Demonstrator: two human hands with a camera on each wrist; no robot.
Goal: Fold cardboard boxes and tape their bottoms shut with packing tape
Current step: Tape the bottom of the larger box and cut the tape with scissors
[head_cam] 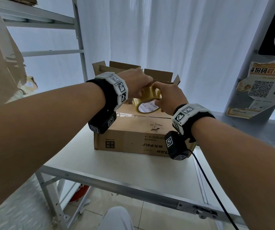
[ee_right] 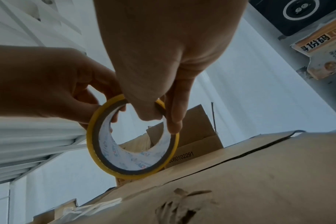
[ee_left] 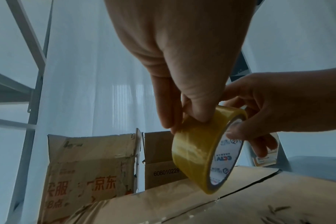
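The left fingers point(ee_left: 197, 109) pinch the top of the tape roll point(ee_left: 205, 153), thumb and forefinger pressed on its outer yellow band as if feeling for the loose end, which I cannot make out. The right hand point(ee_right: 163, 63) grips the same roll from the other side, its thumb hooked through the white core and a finger down along the rim. So both hands are closed on the roll, with neither clearly nearer. The roll stands on edge, its axis roughly level and its lower rim just above, perhaps touching, the box point(head_cam: 133, 130) right beneath the fingers. The box lies bottom-up on the table point(head_cam: 133, 170), and its flap seam point(ee_left: 246, 189) runs crosswise under the roll, still open as a dark slit. The next move probably depends on peeling tape free and laying it along that seam. Open boxes point(ee_left: 90, 166) stand behind.
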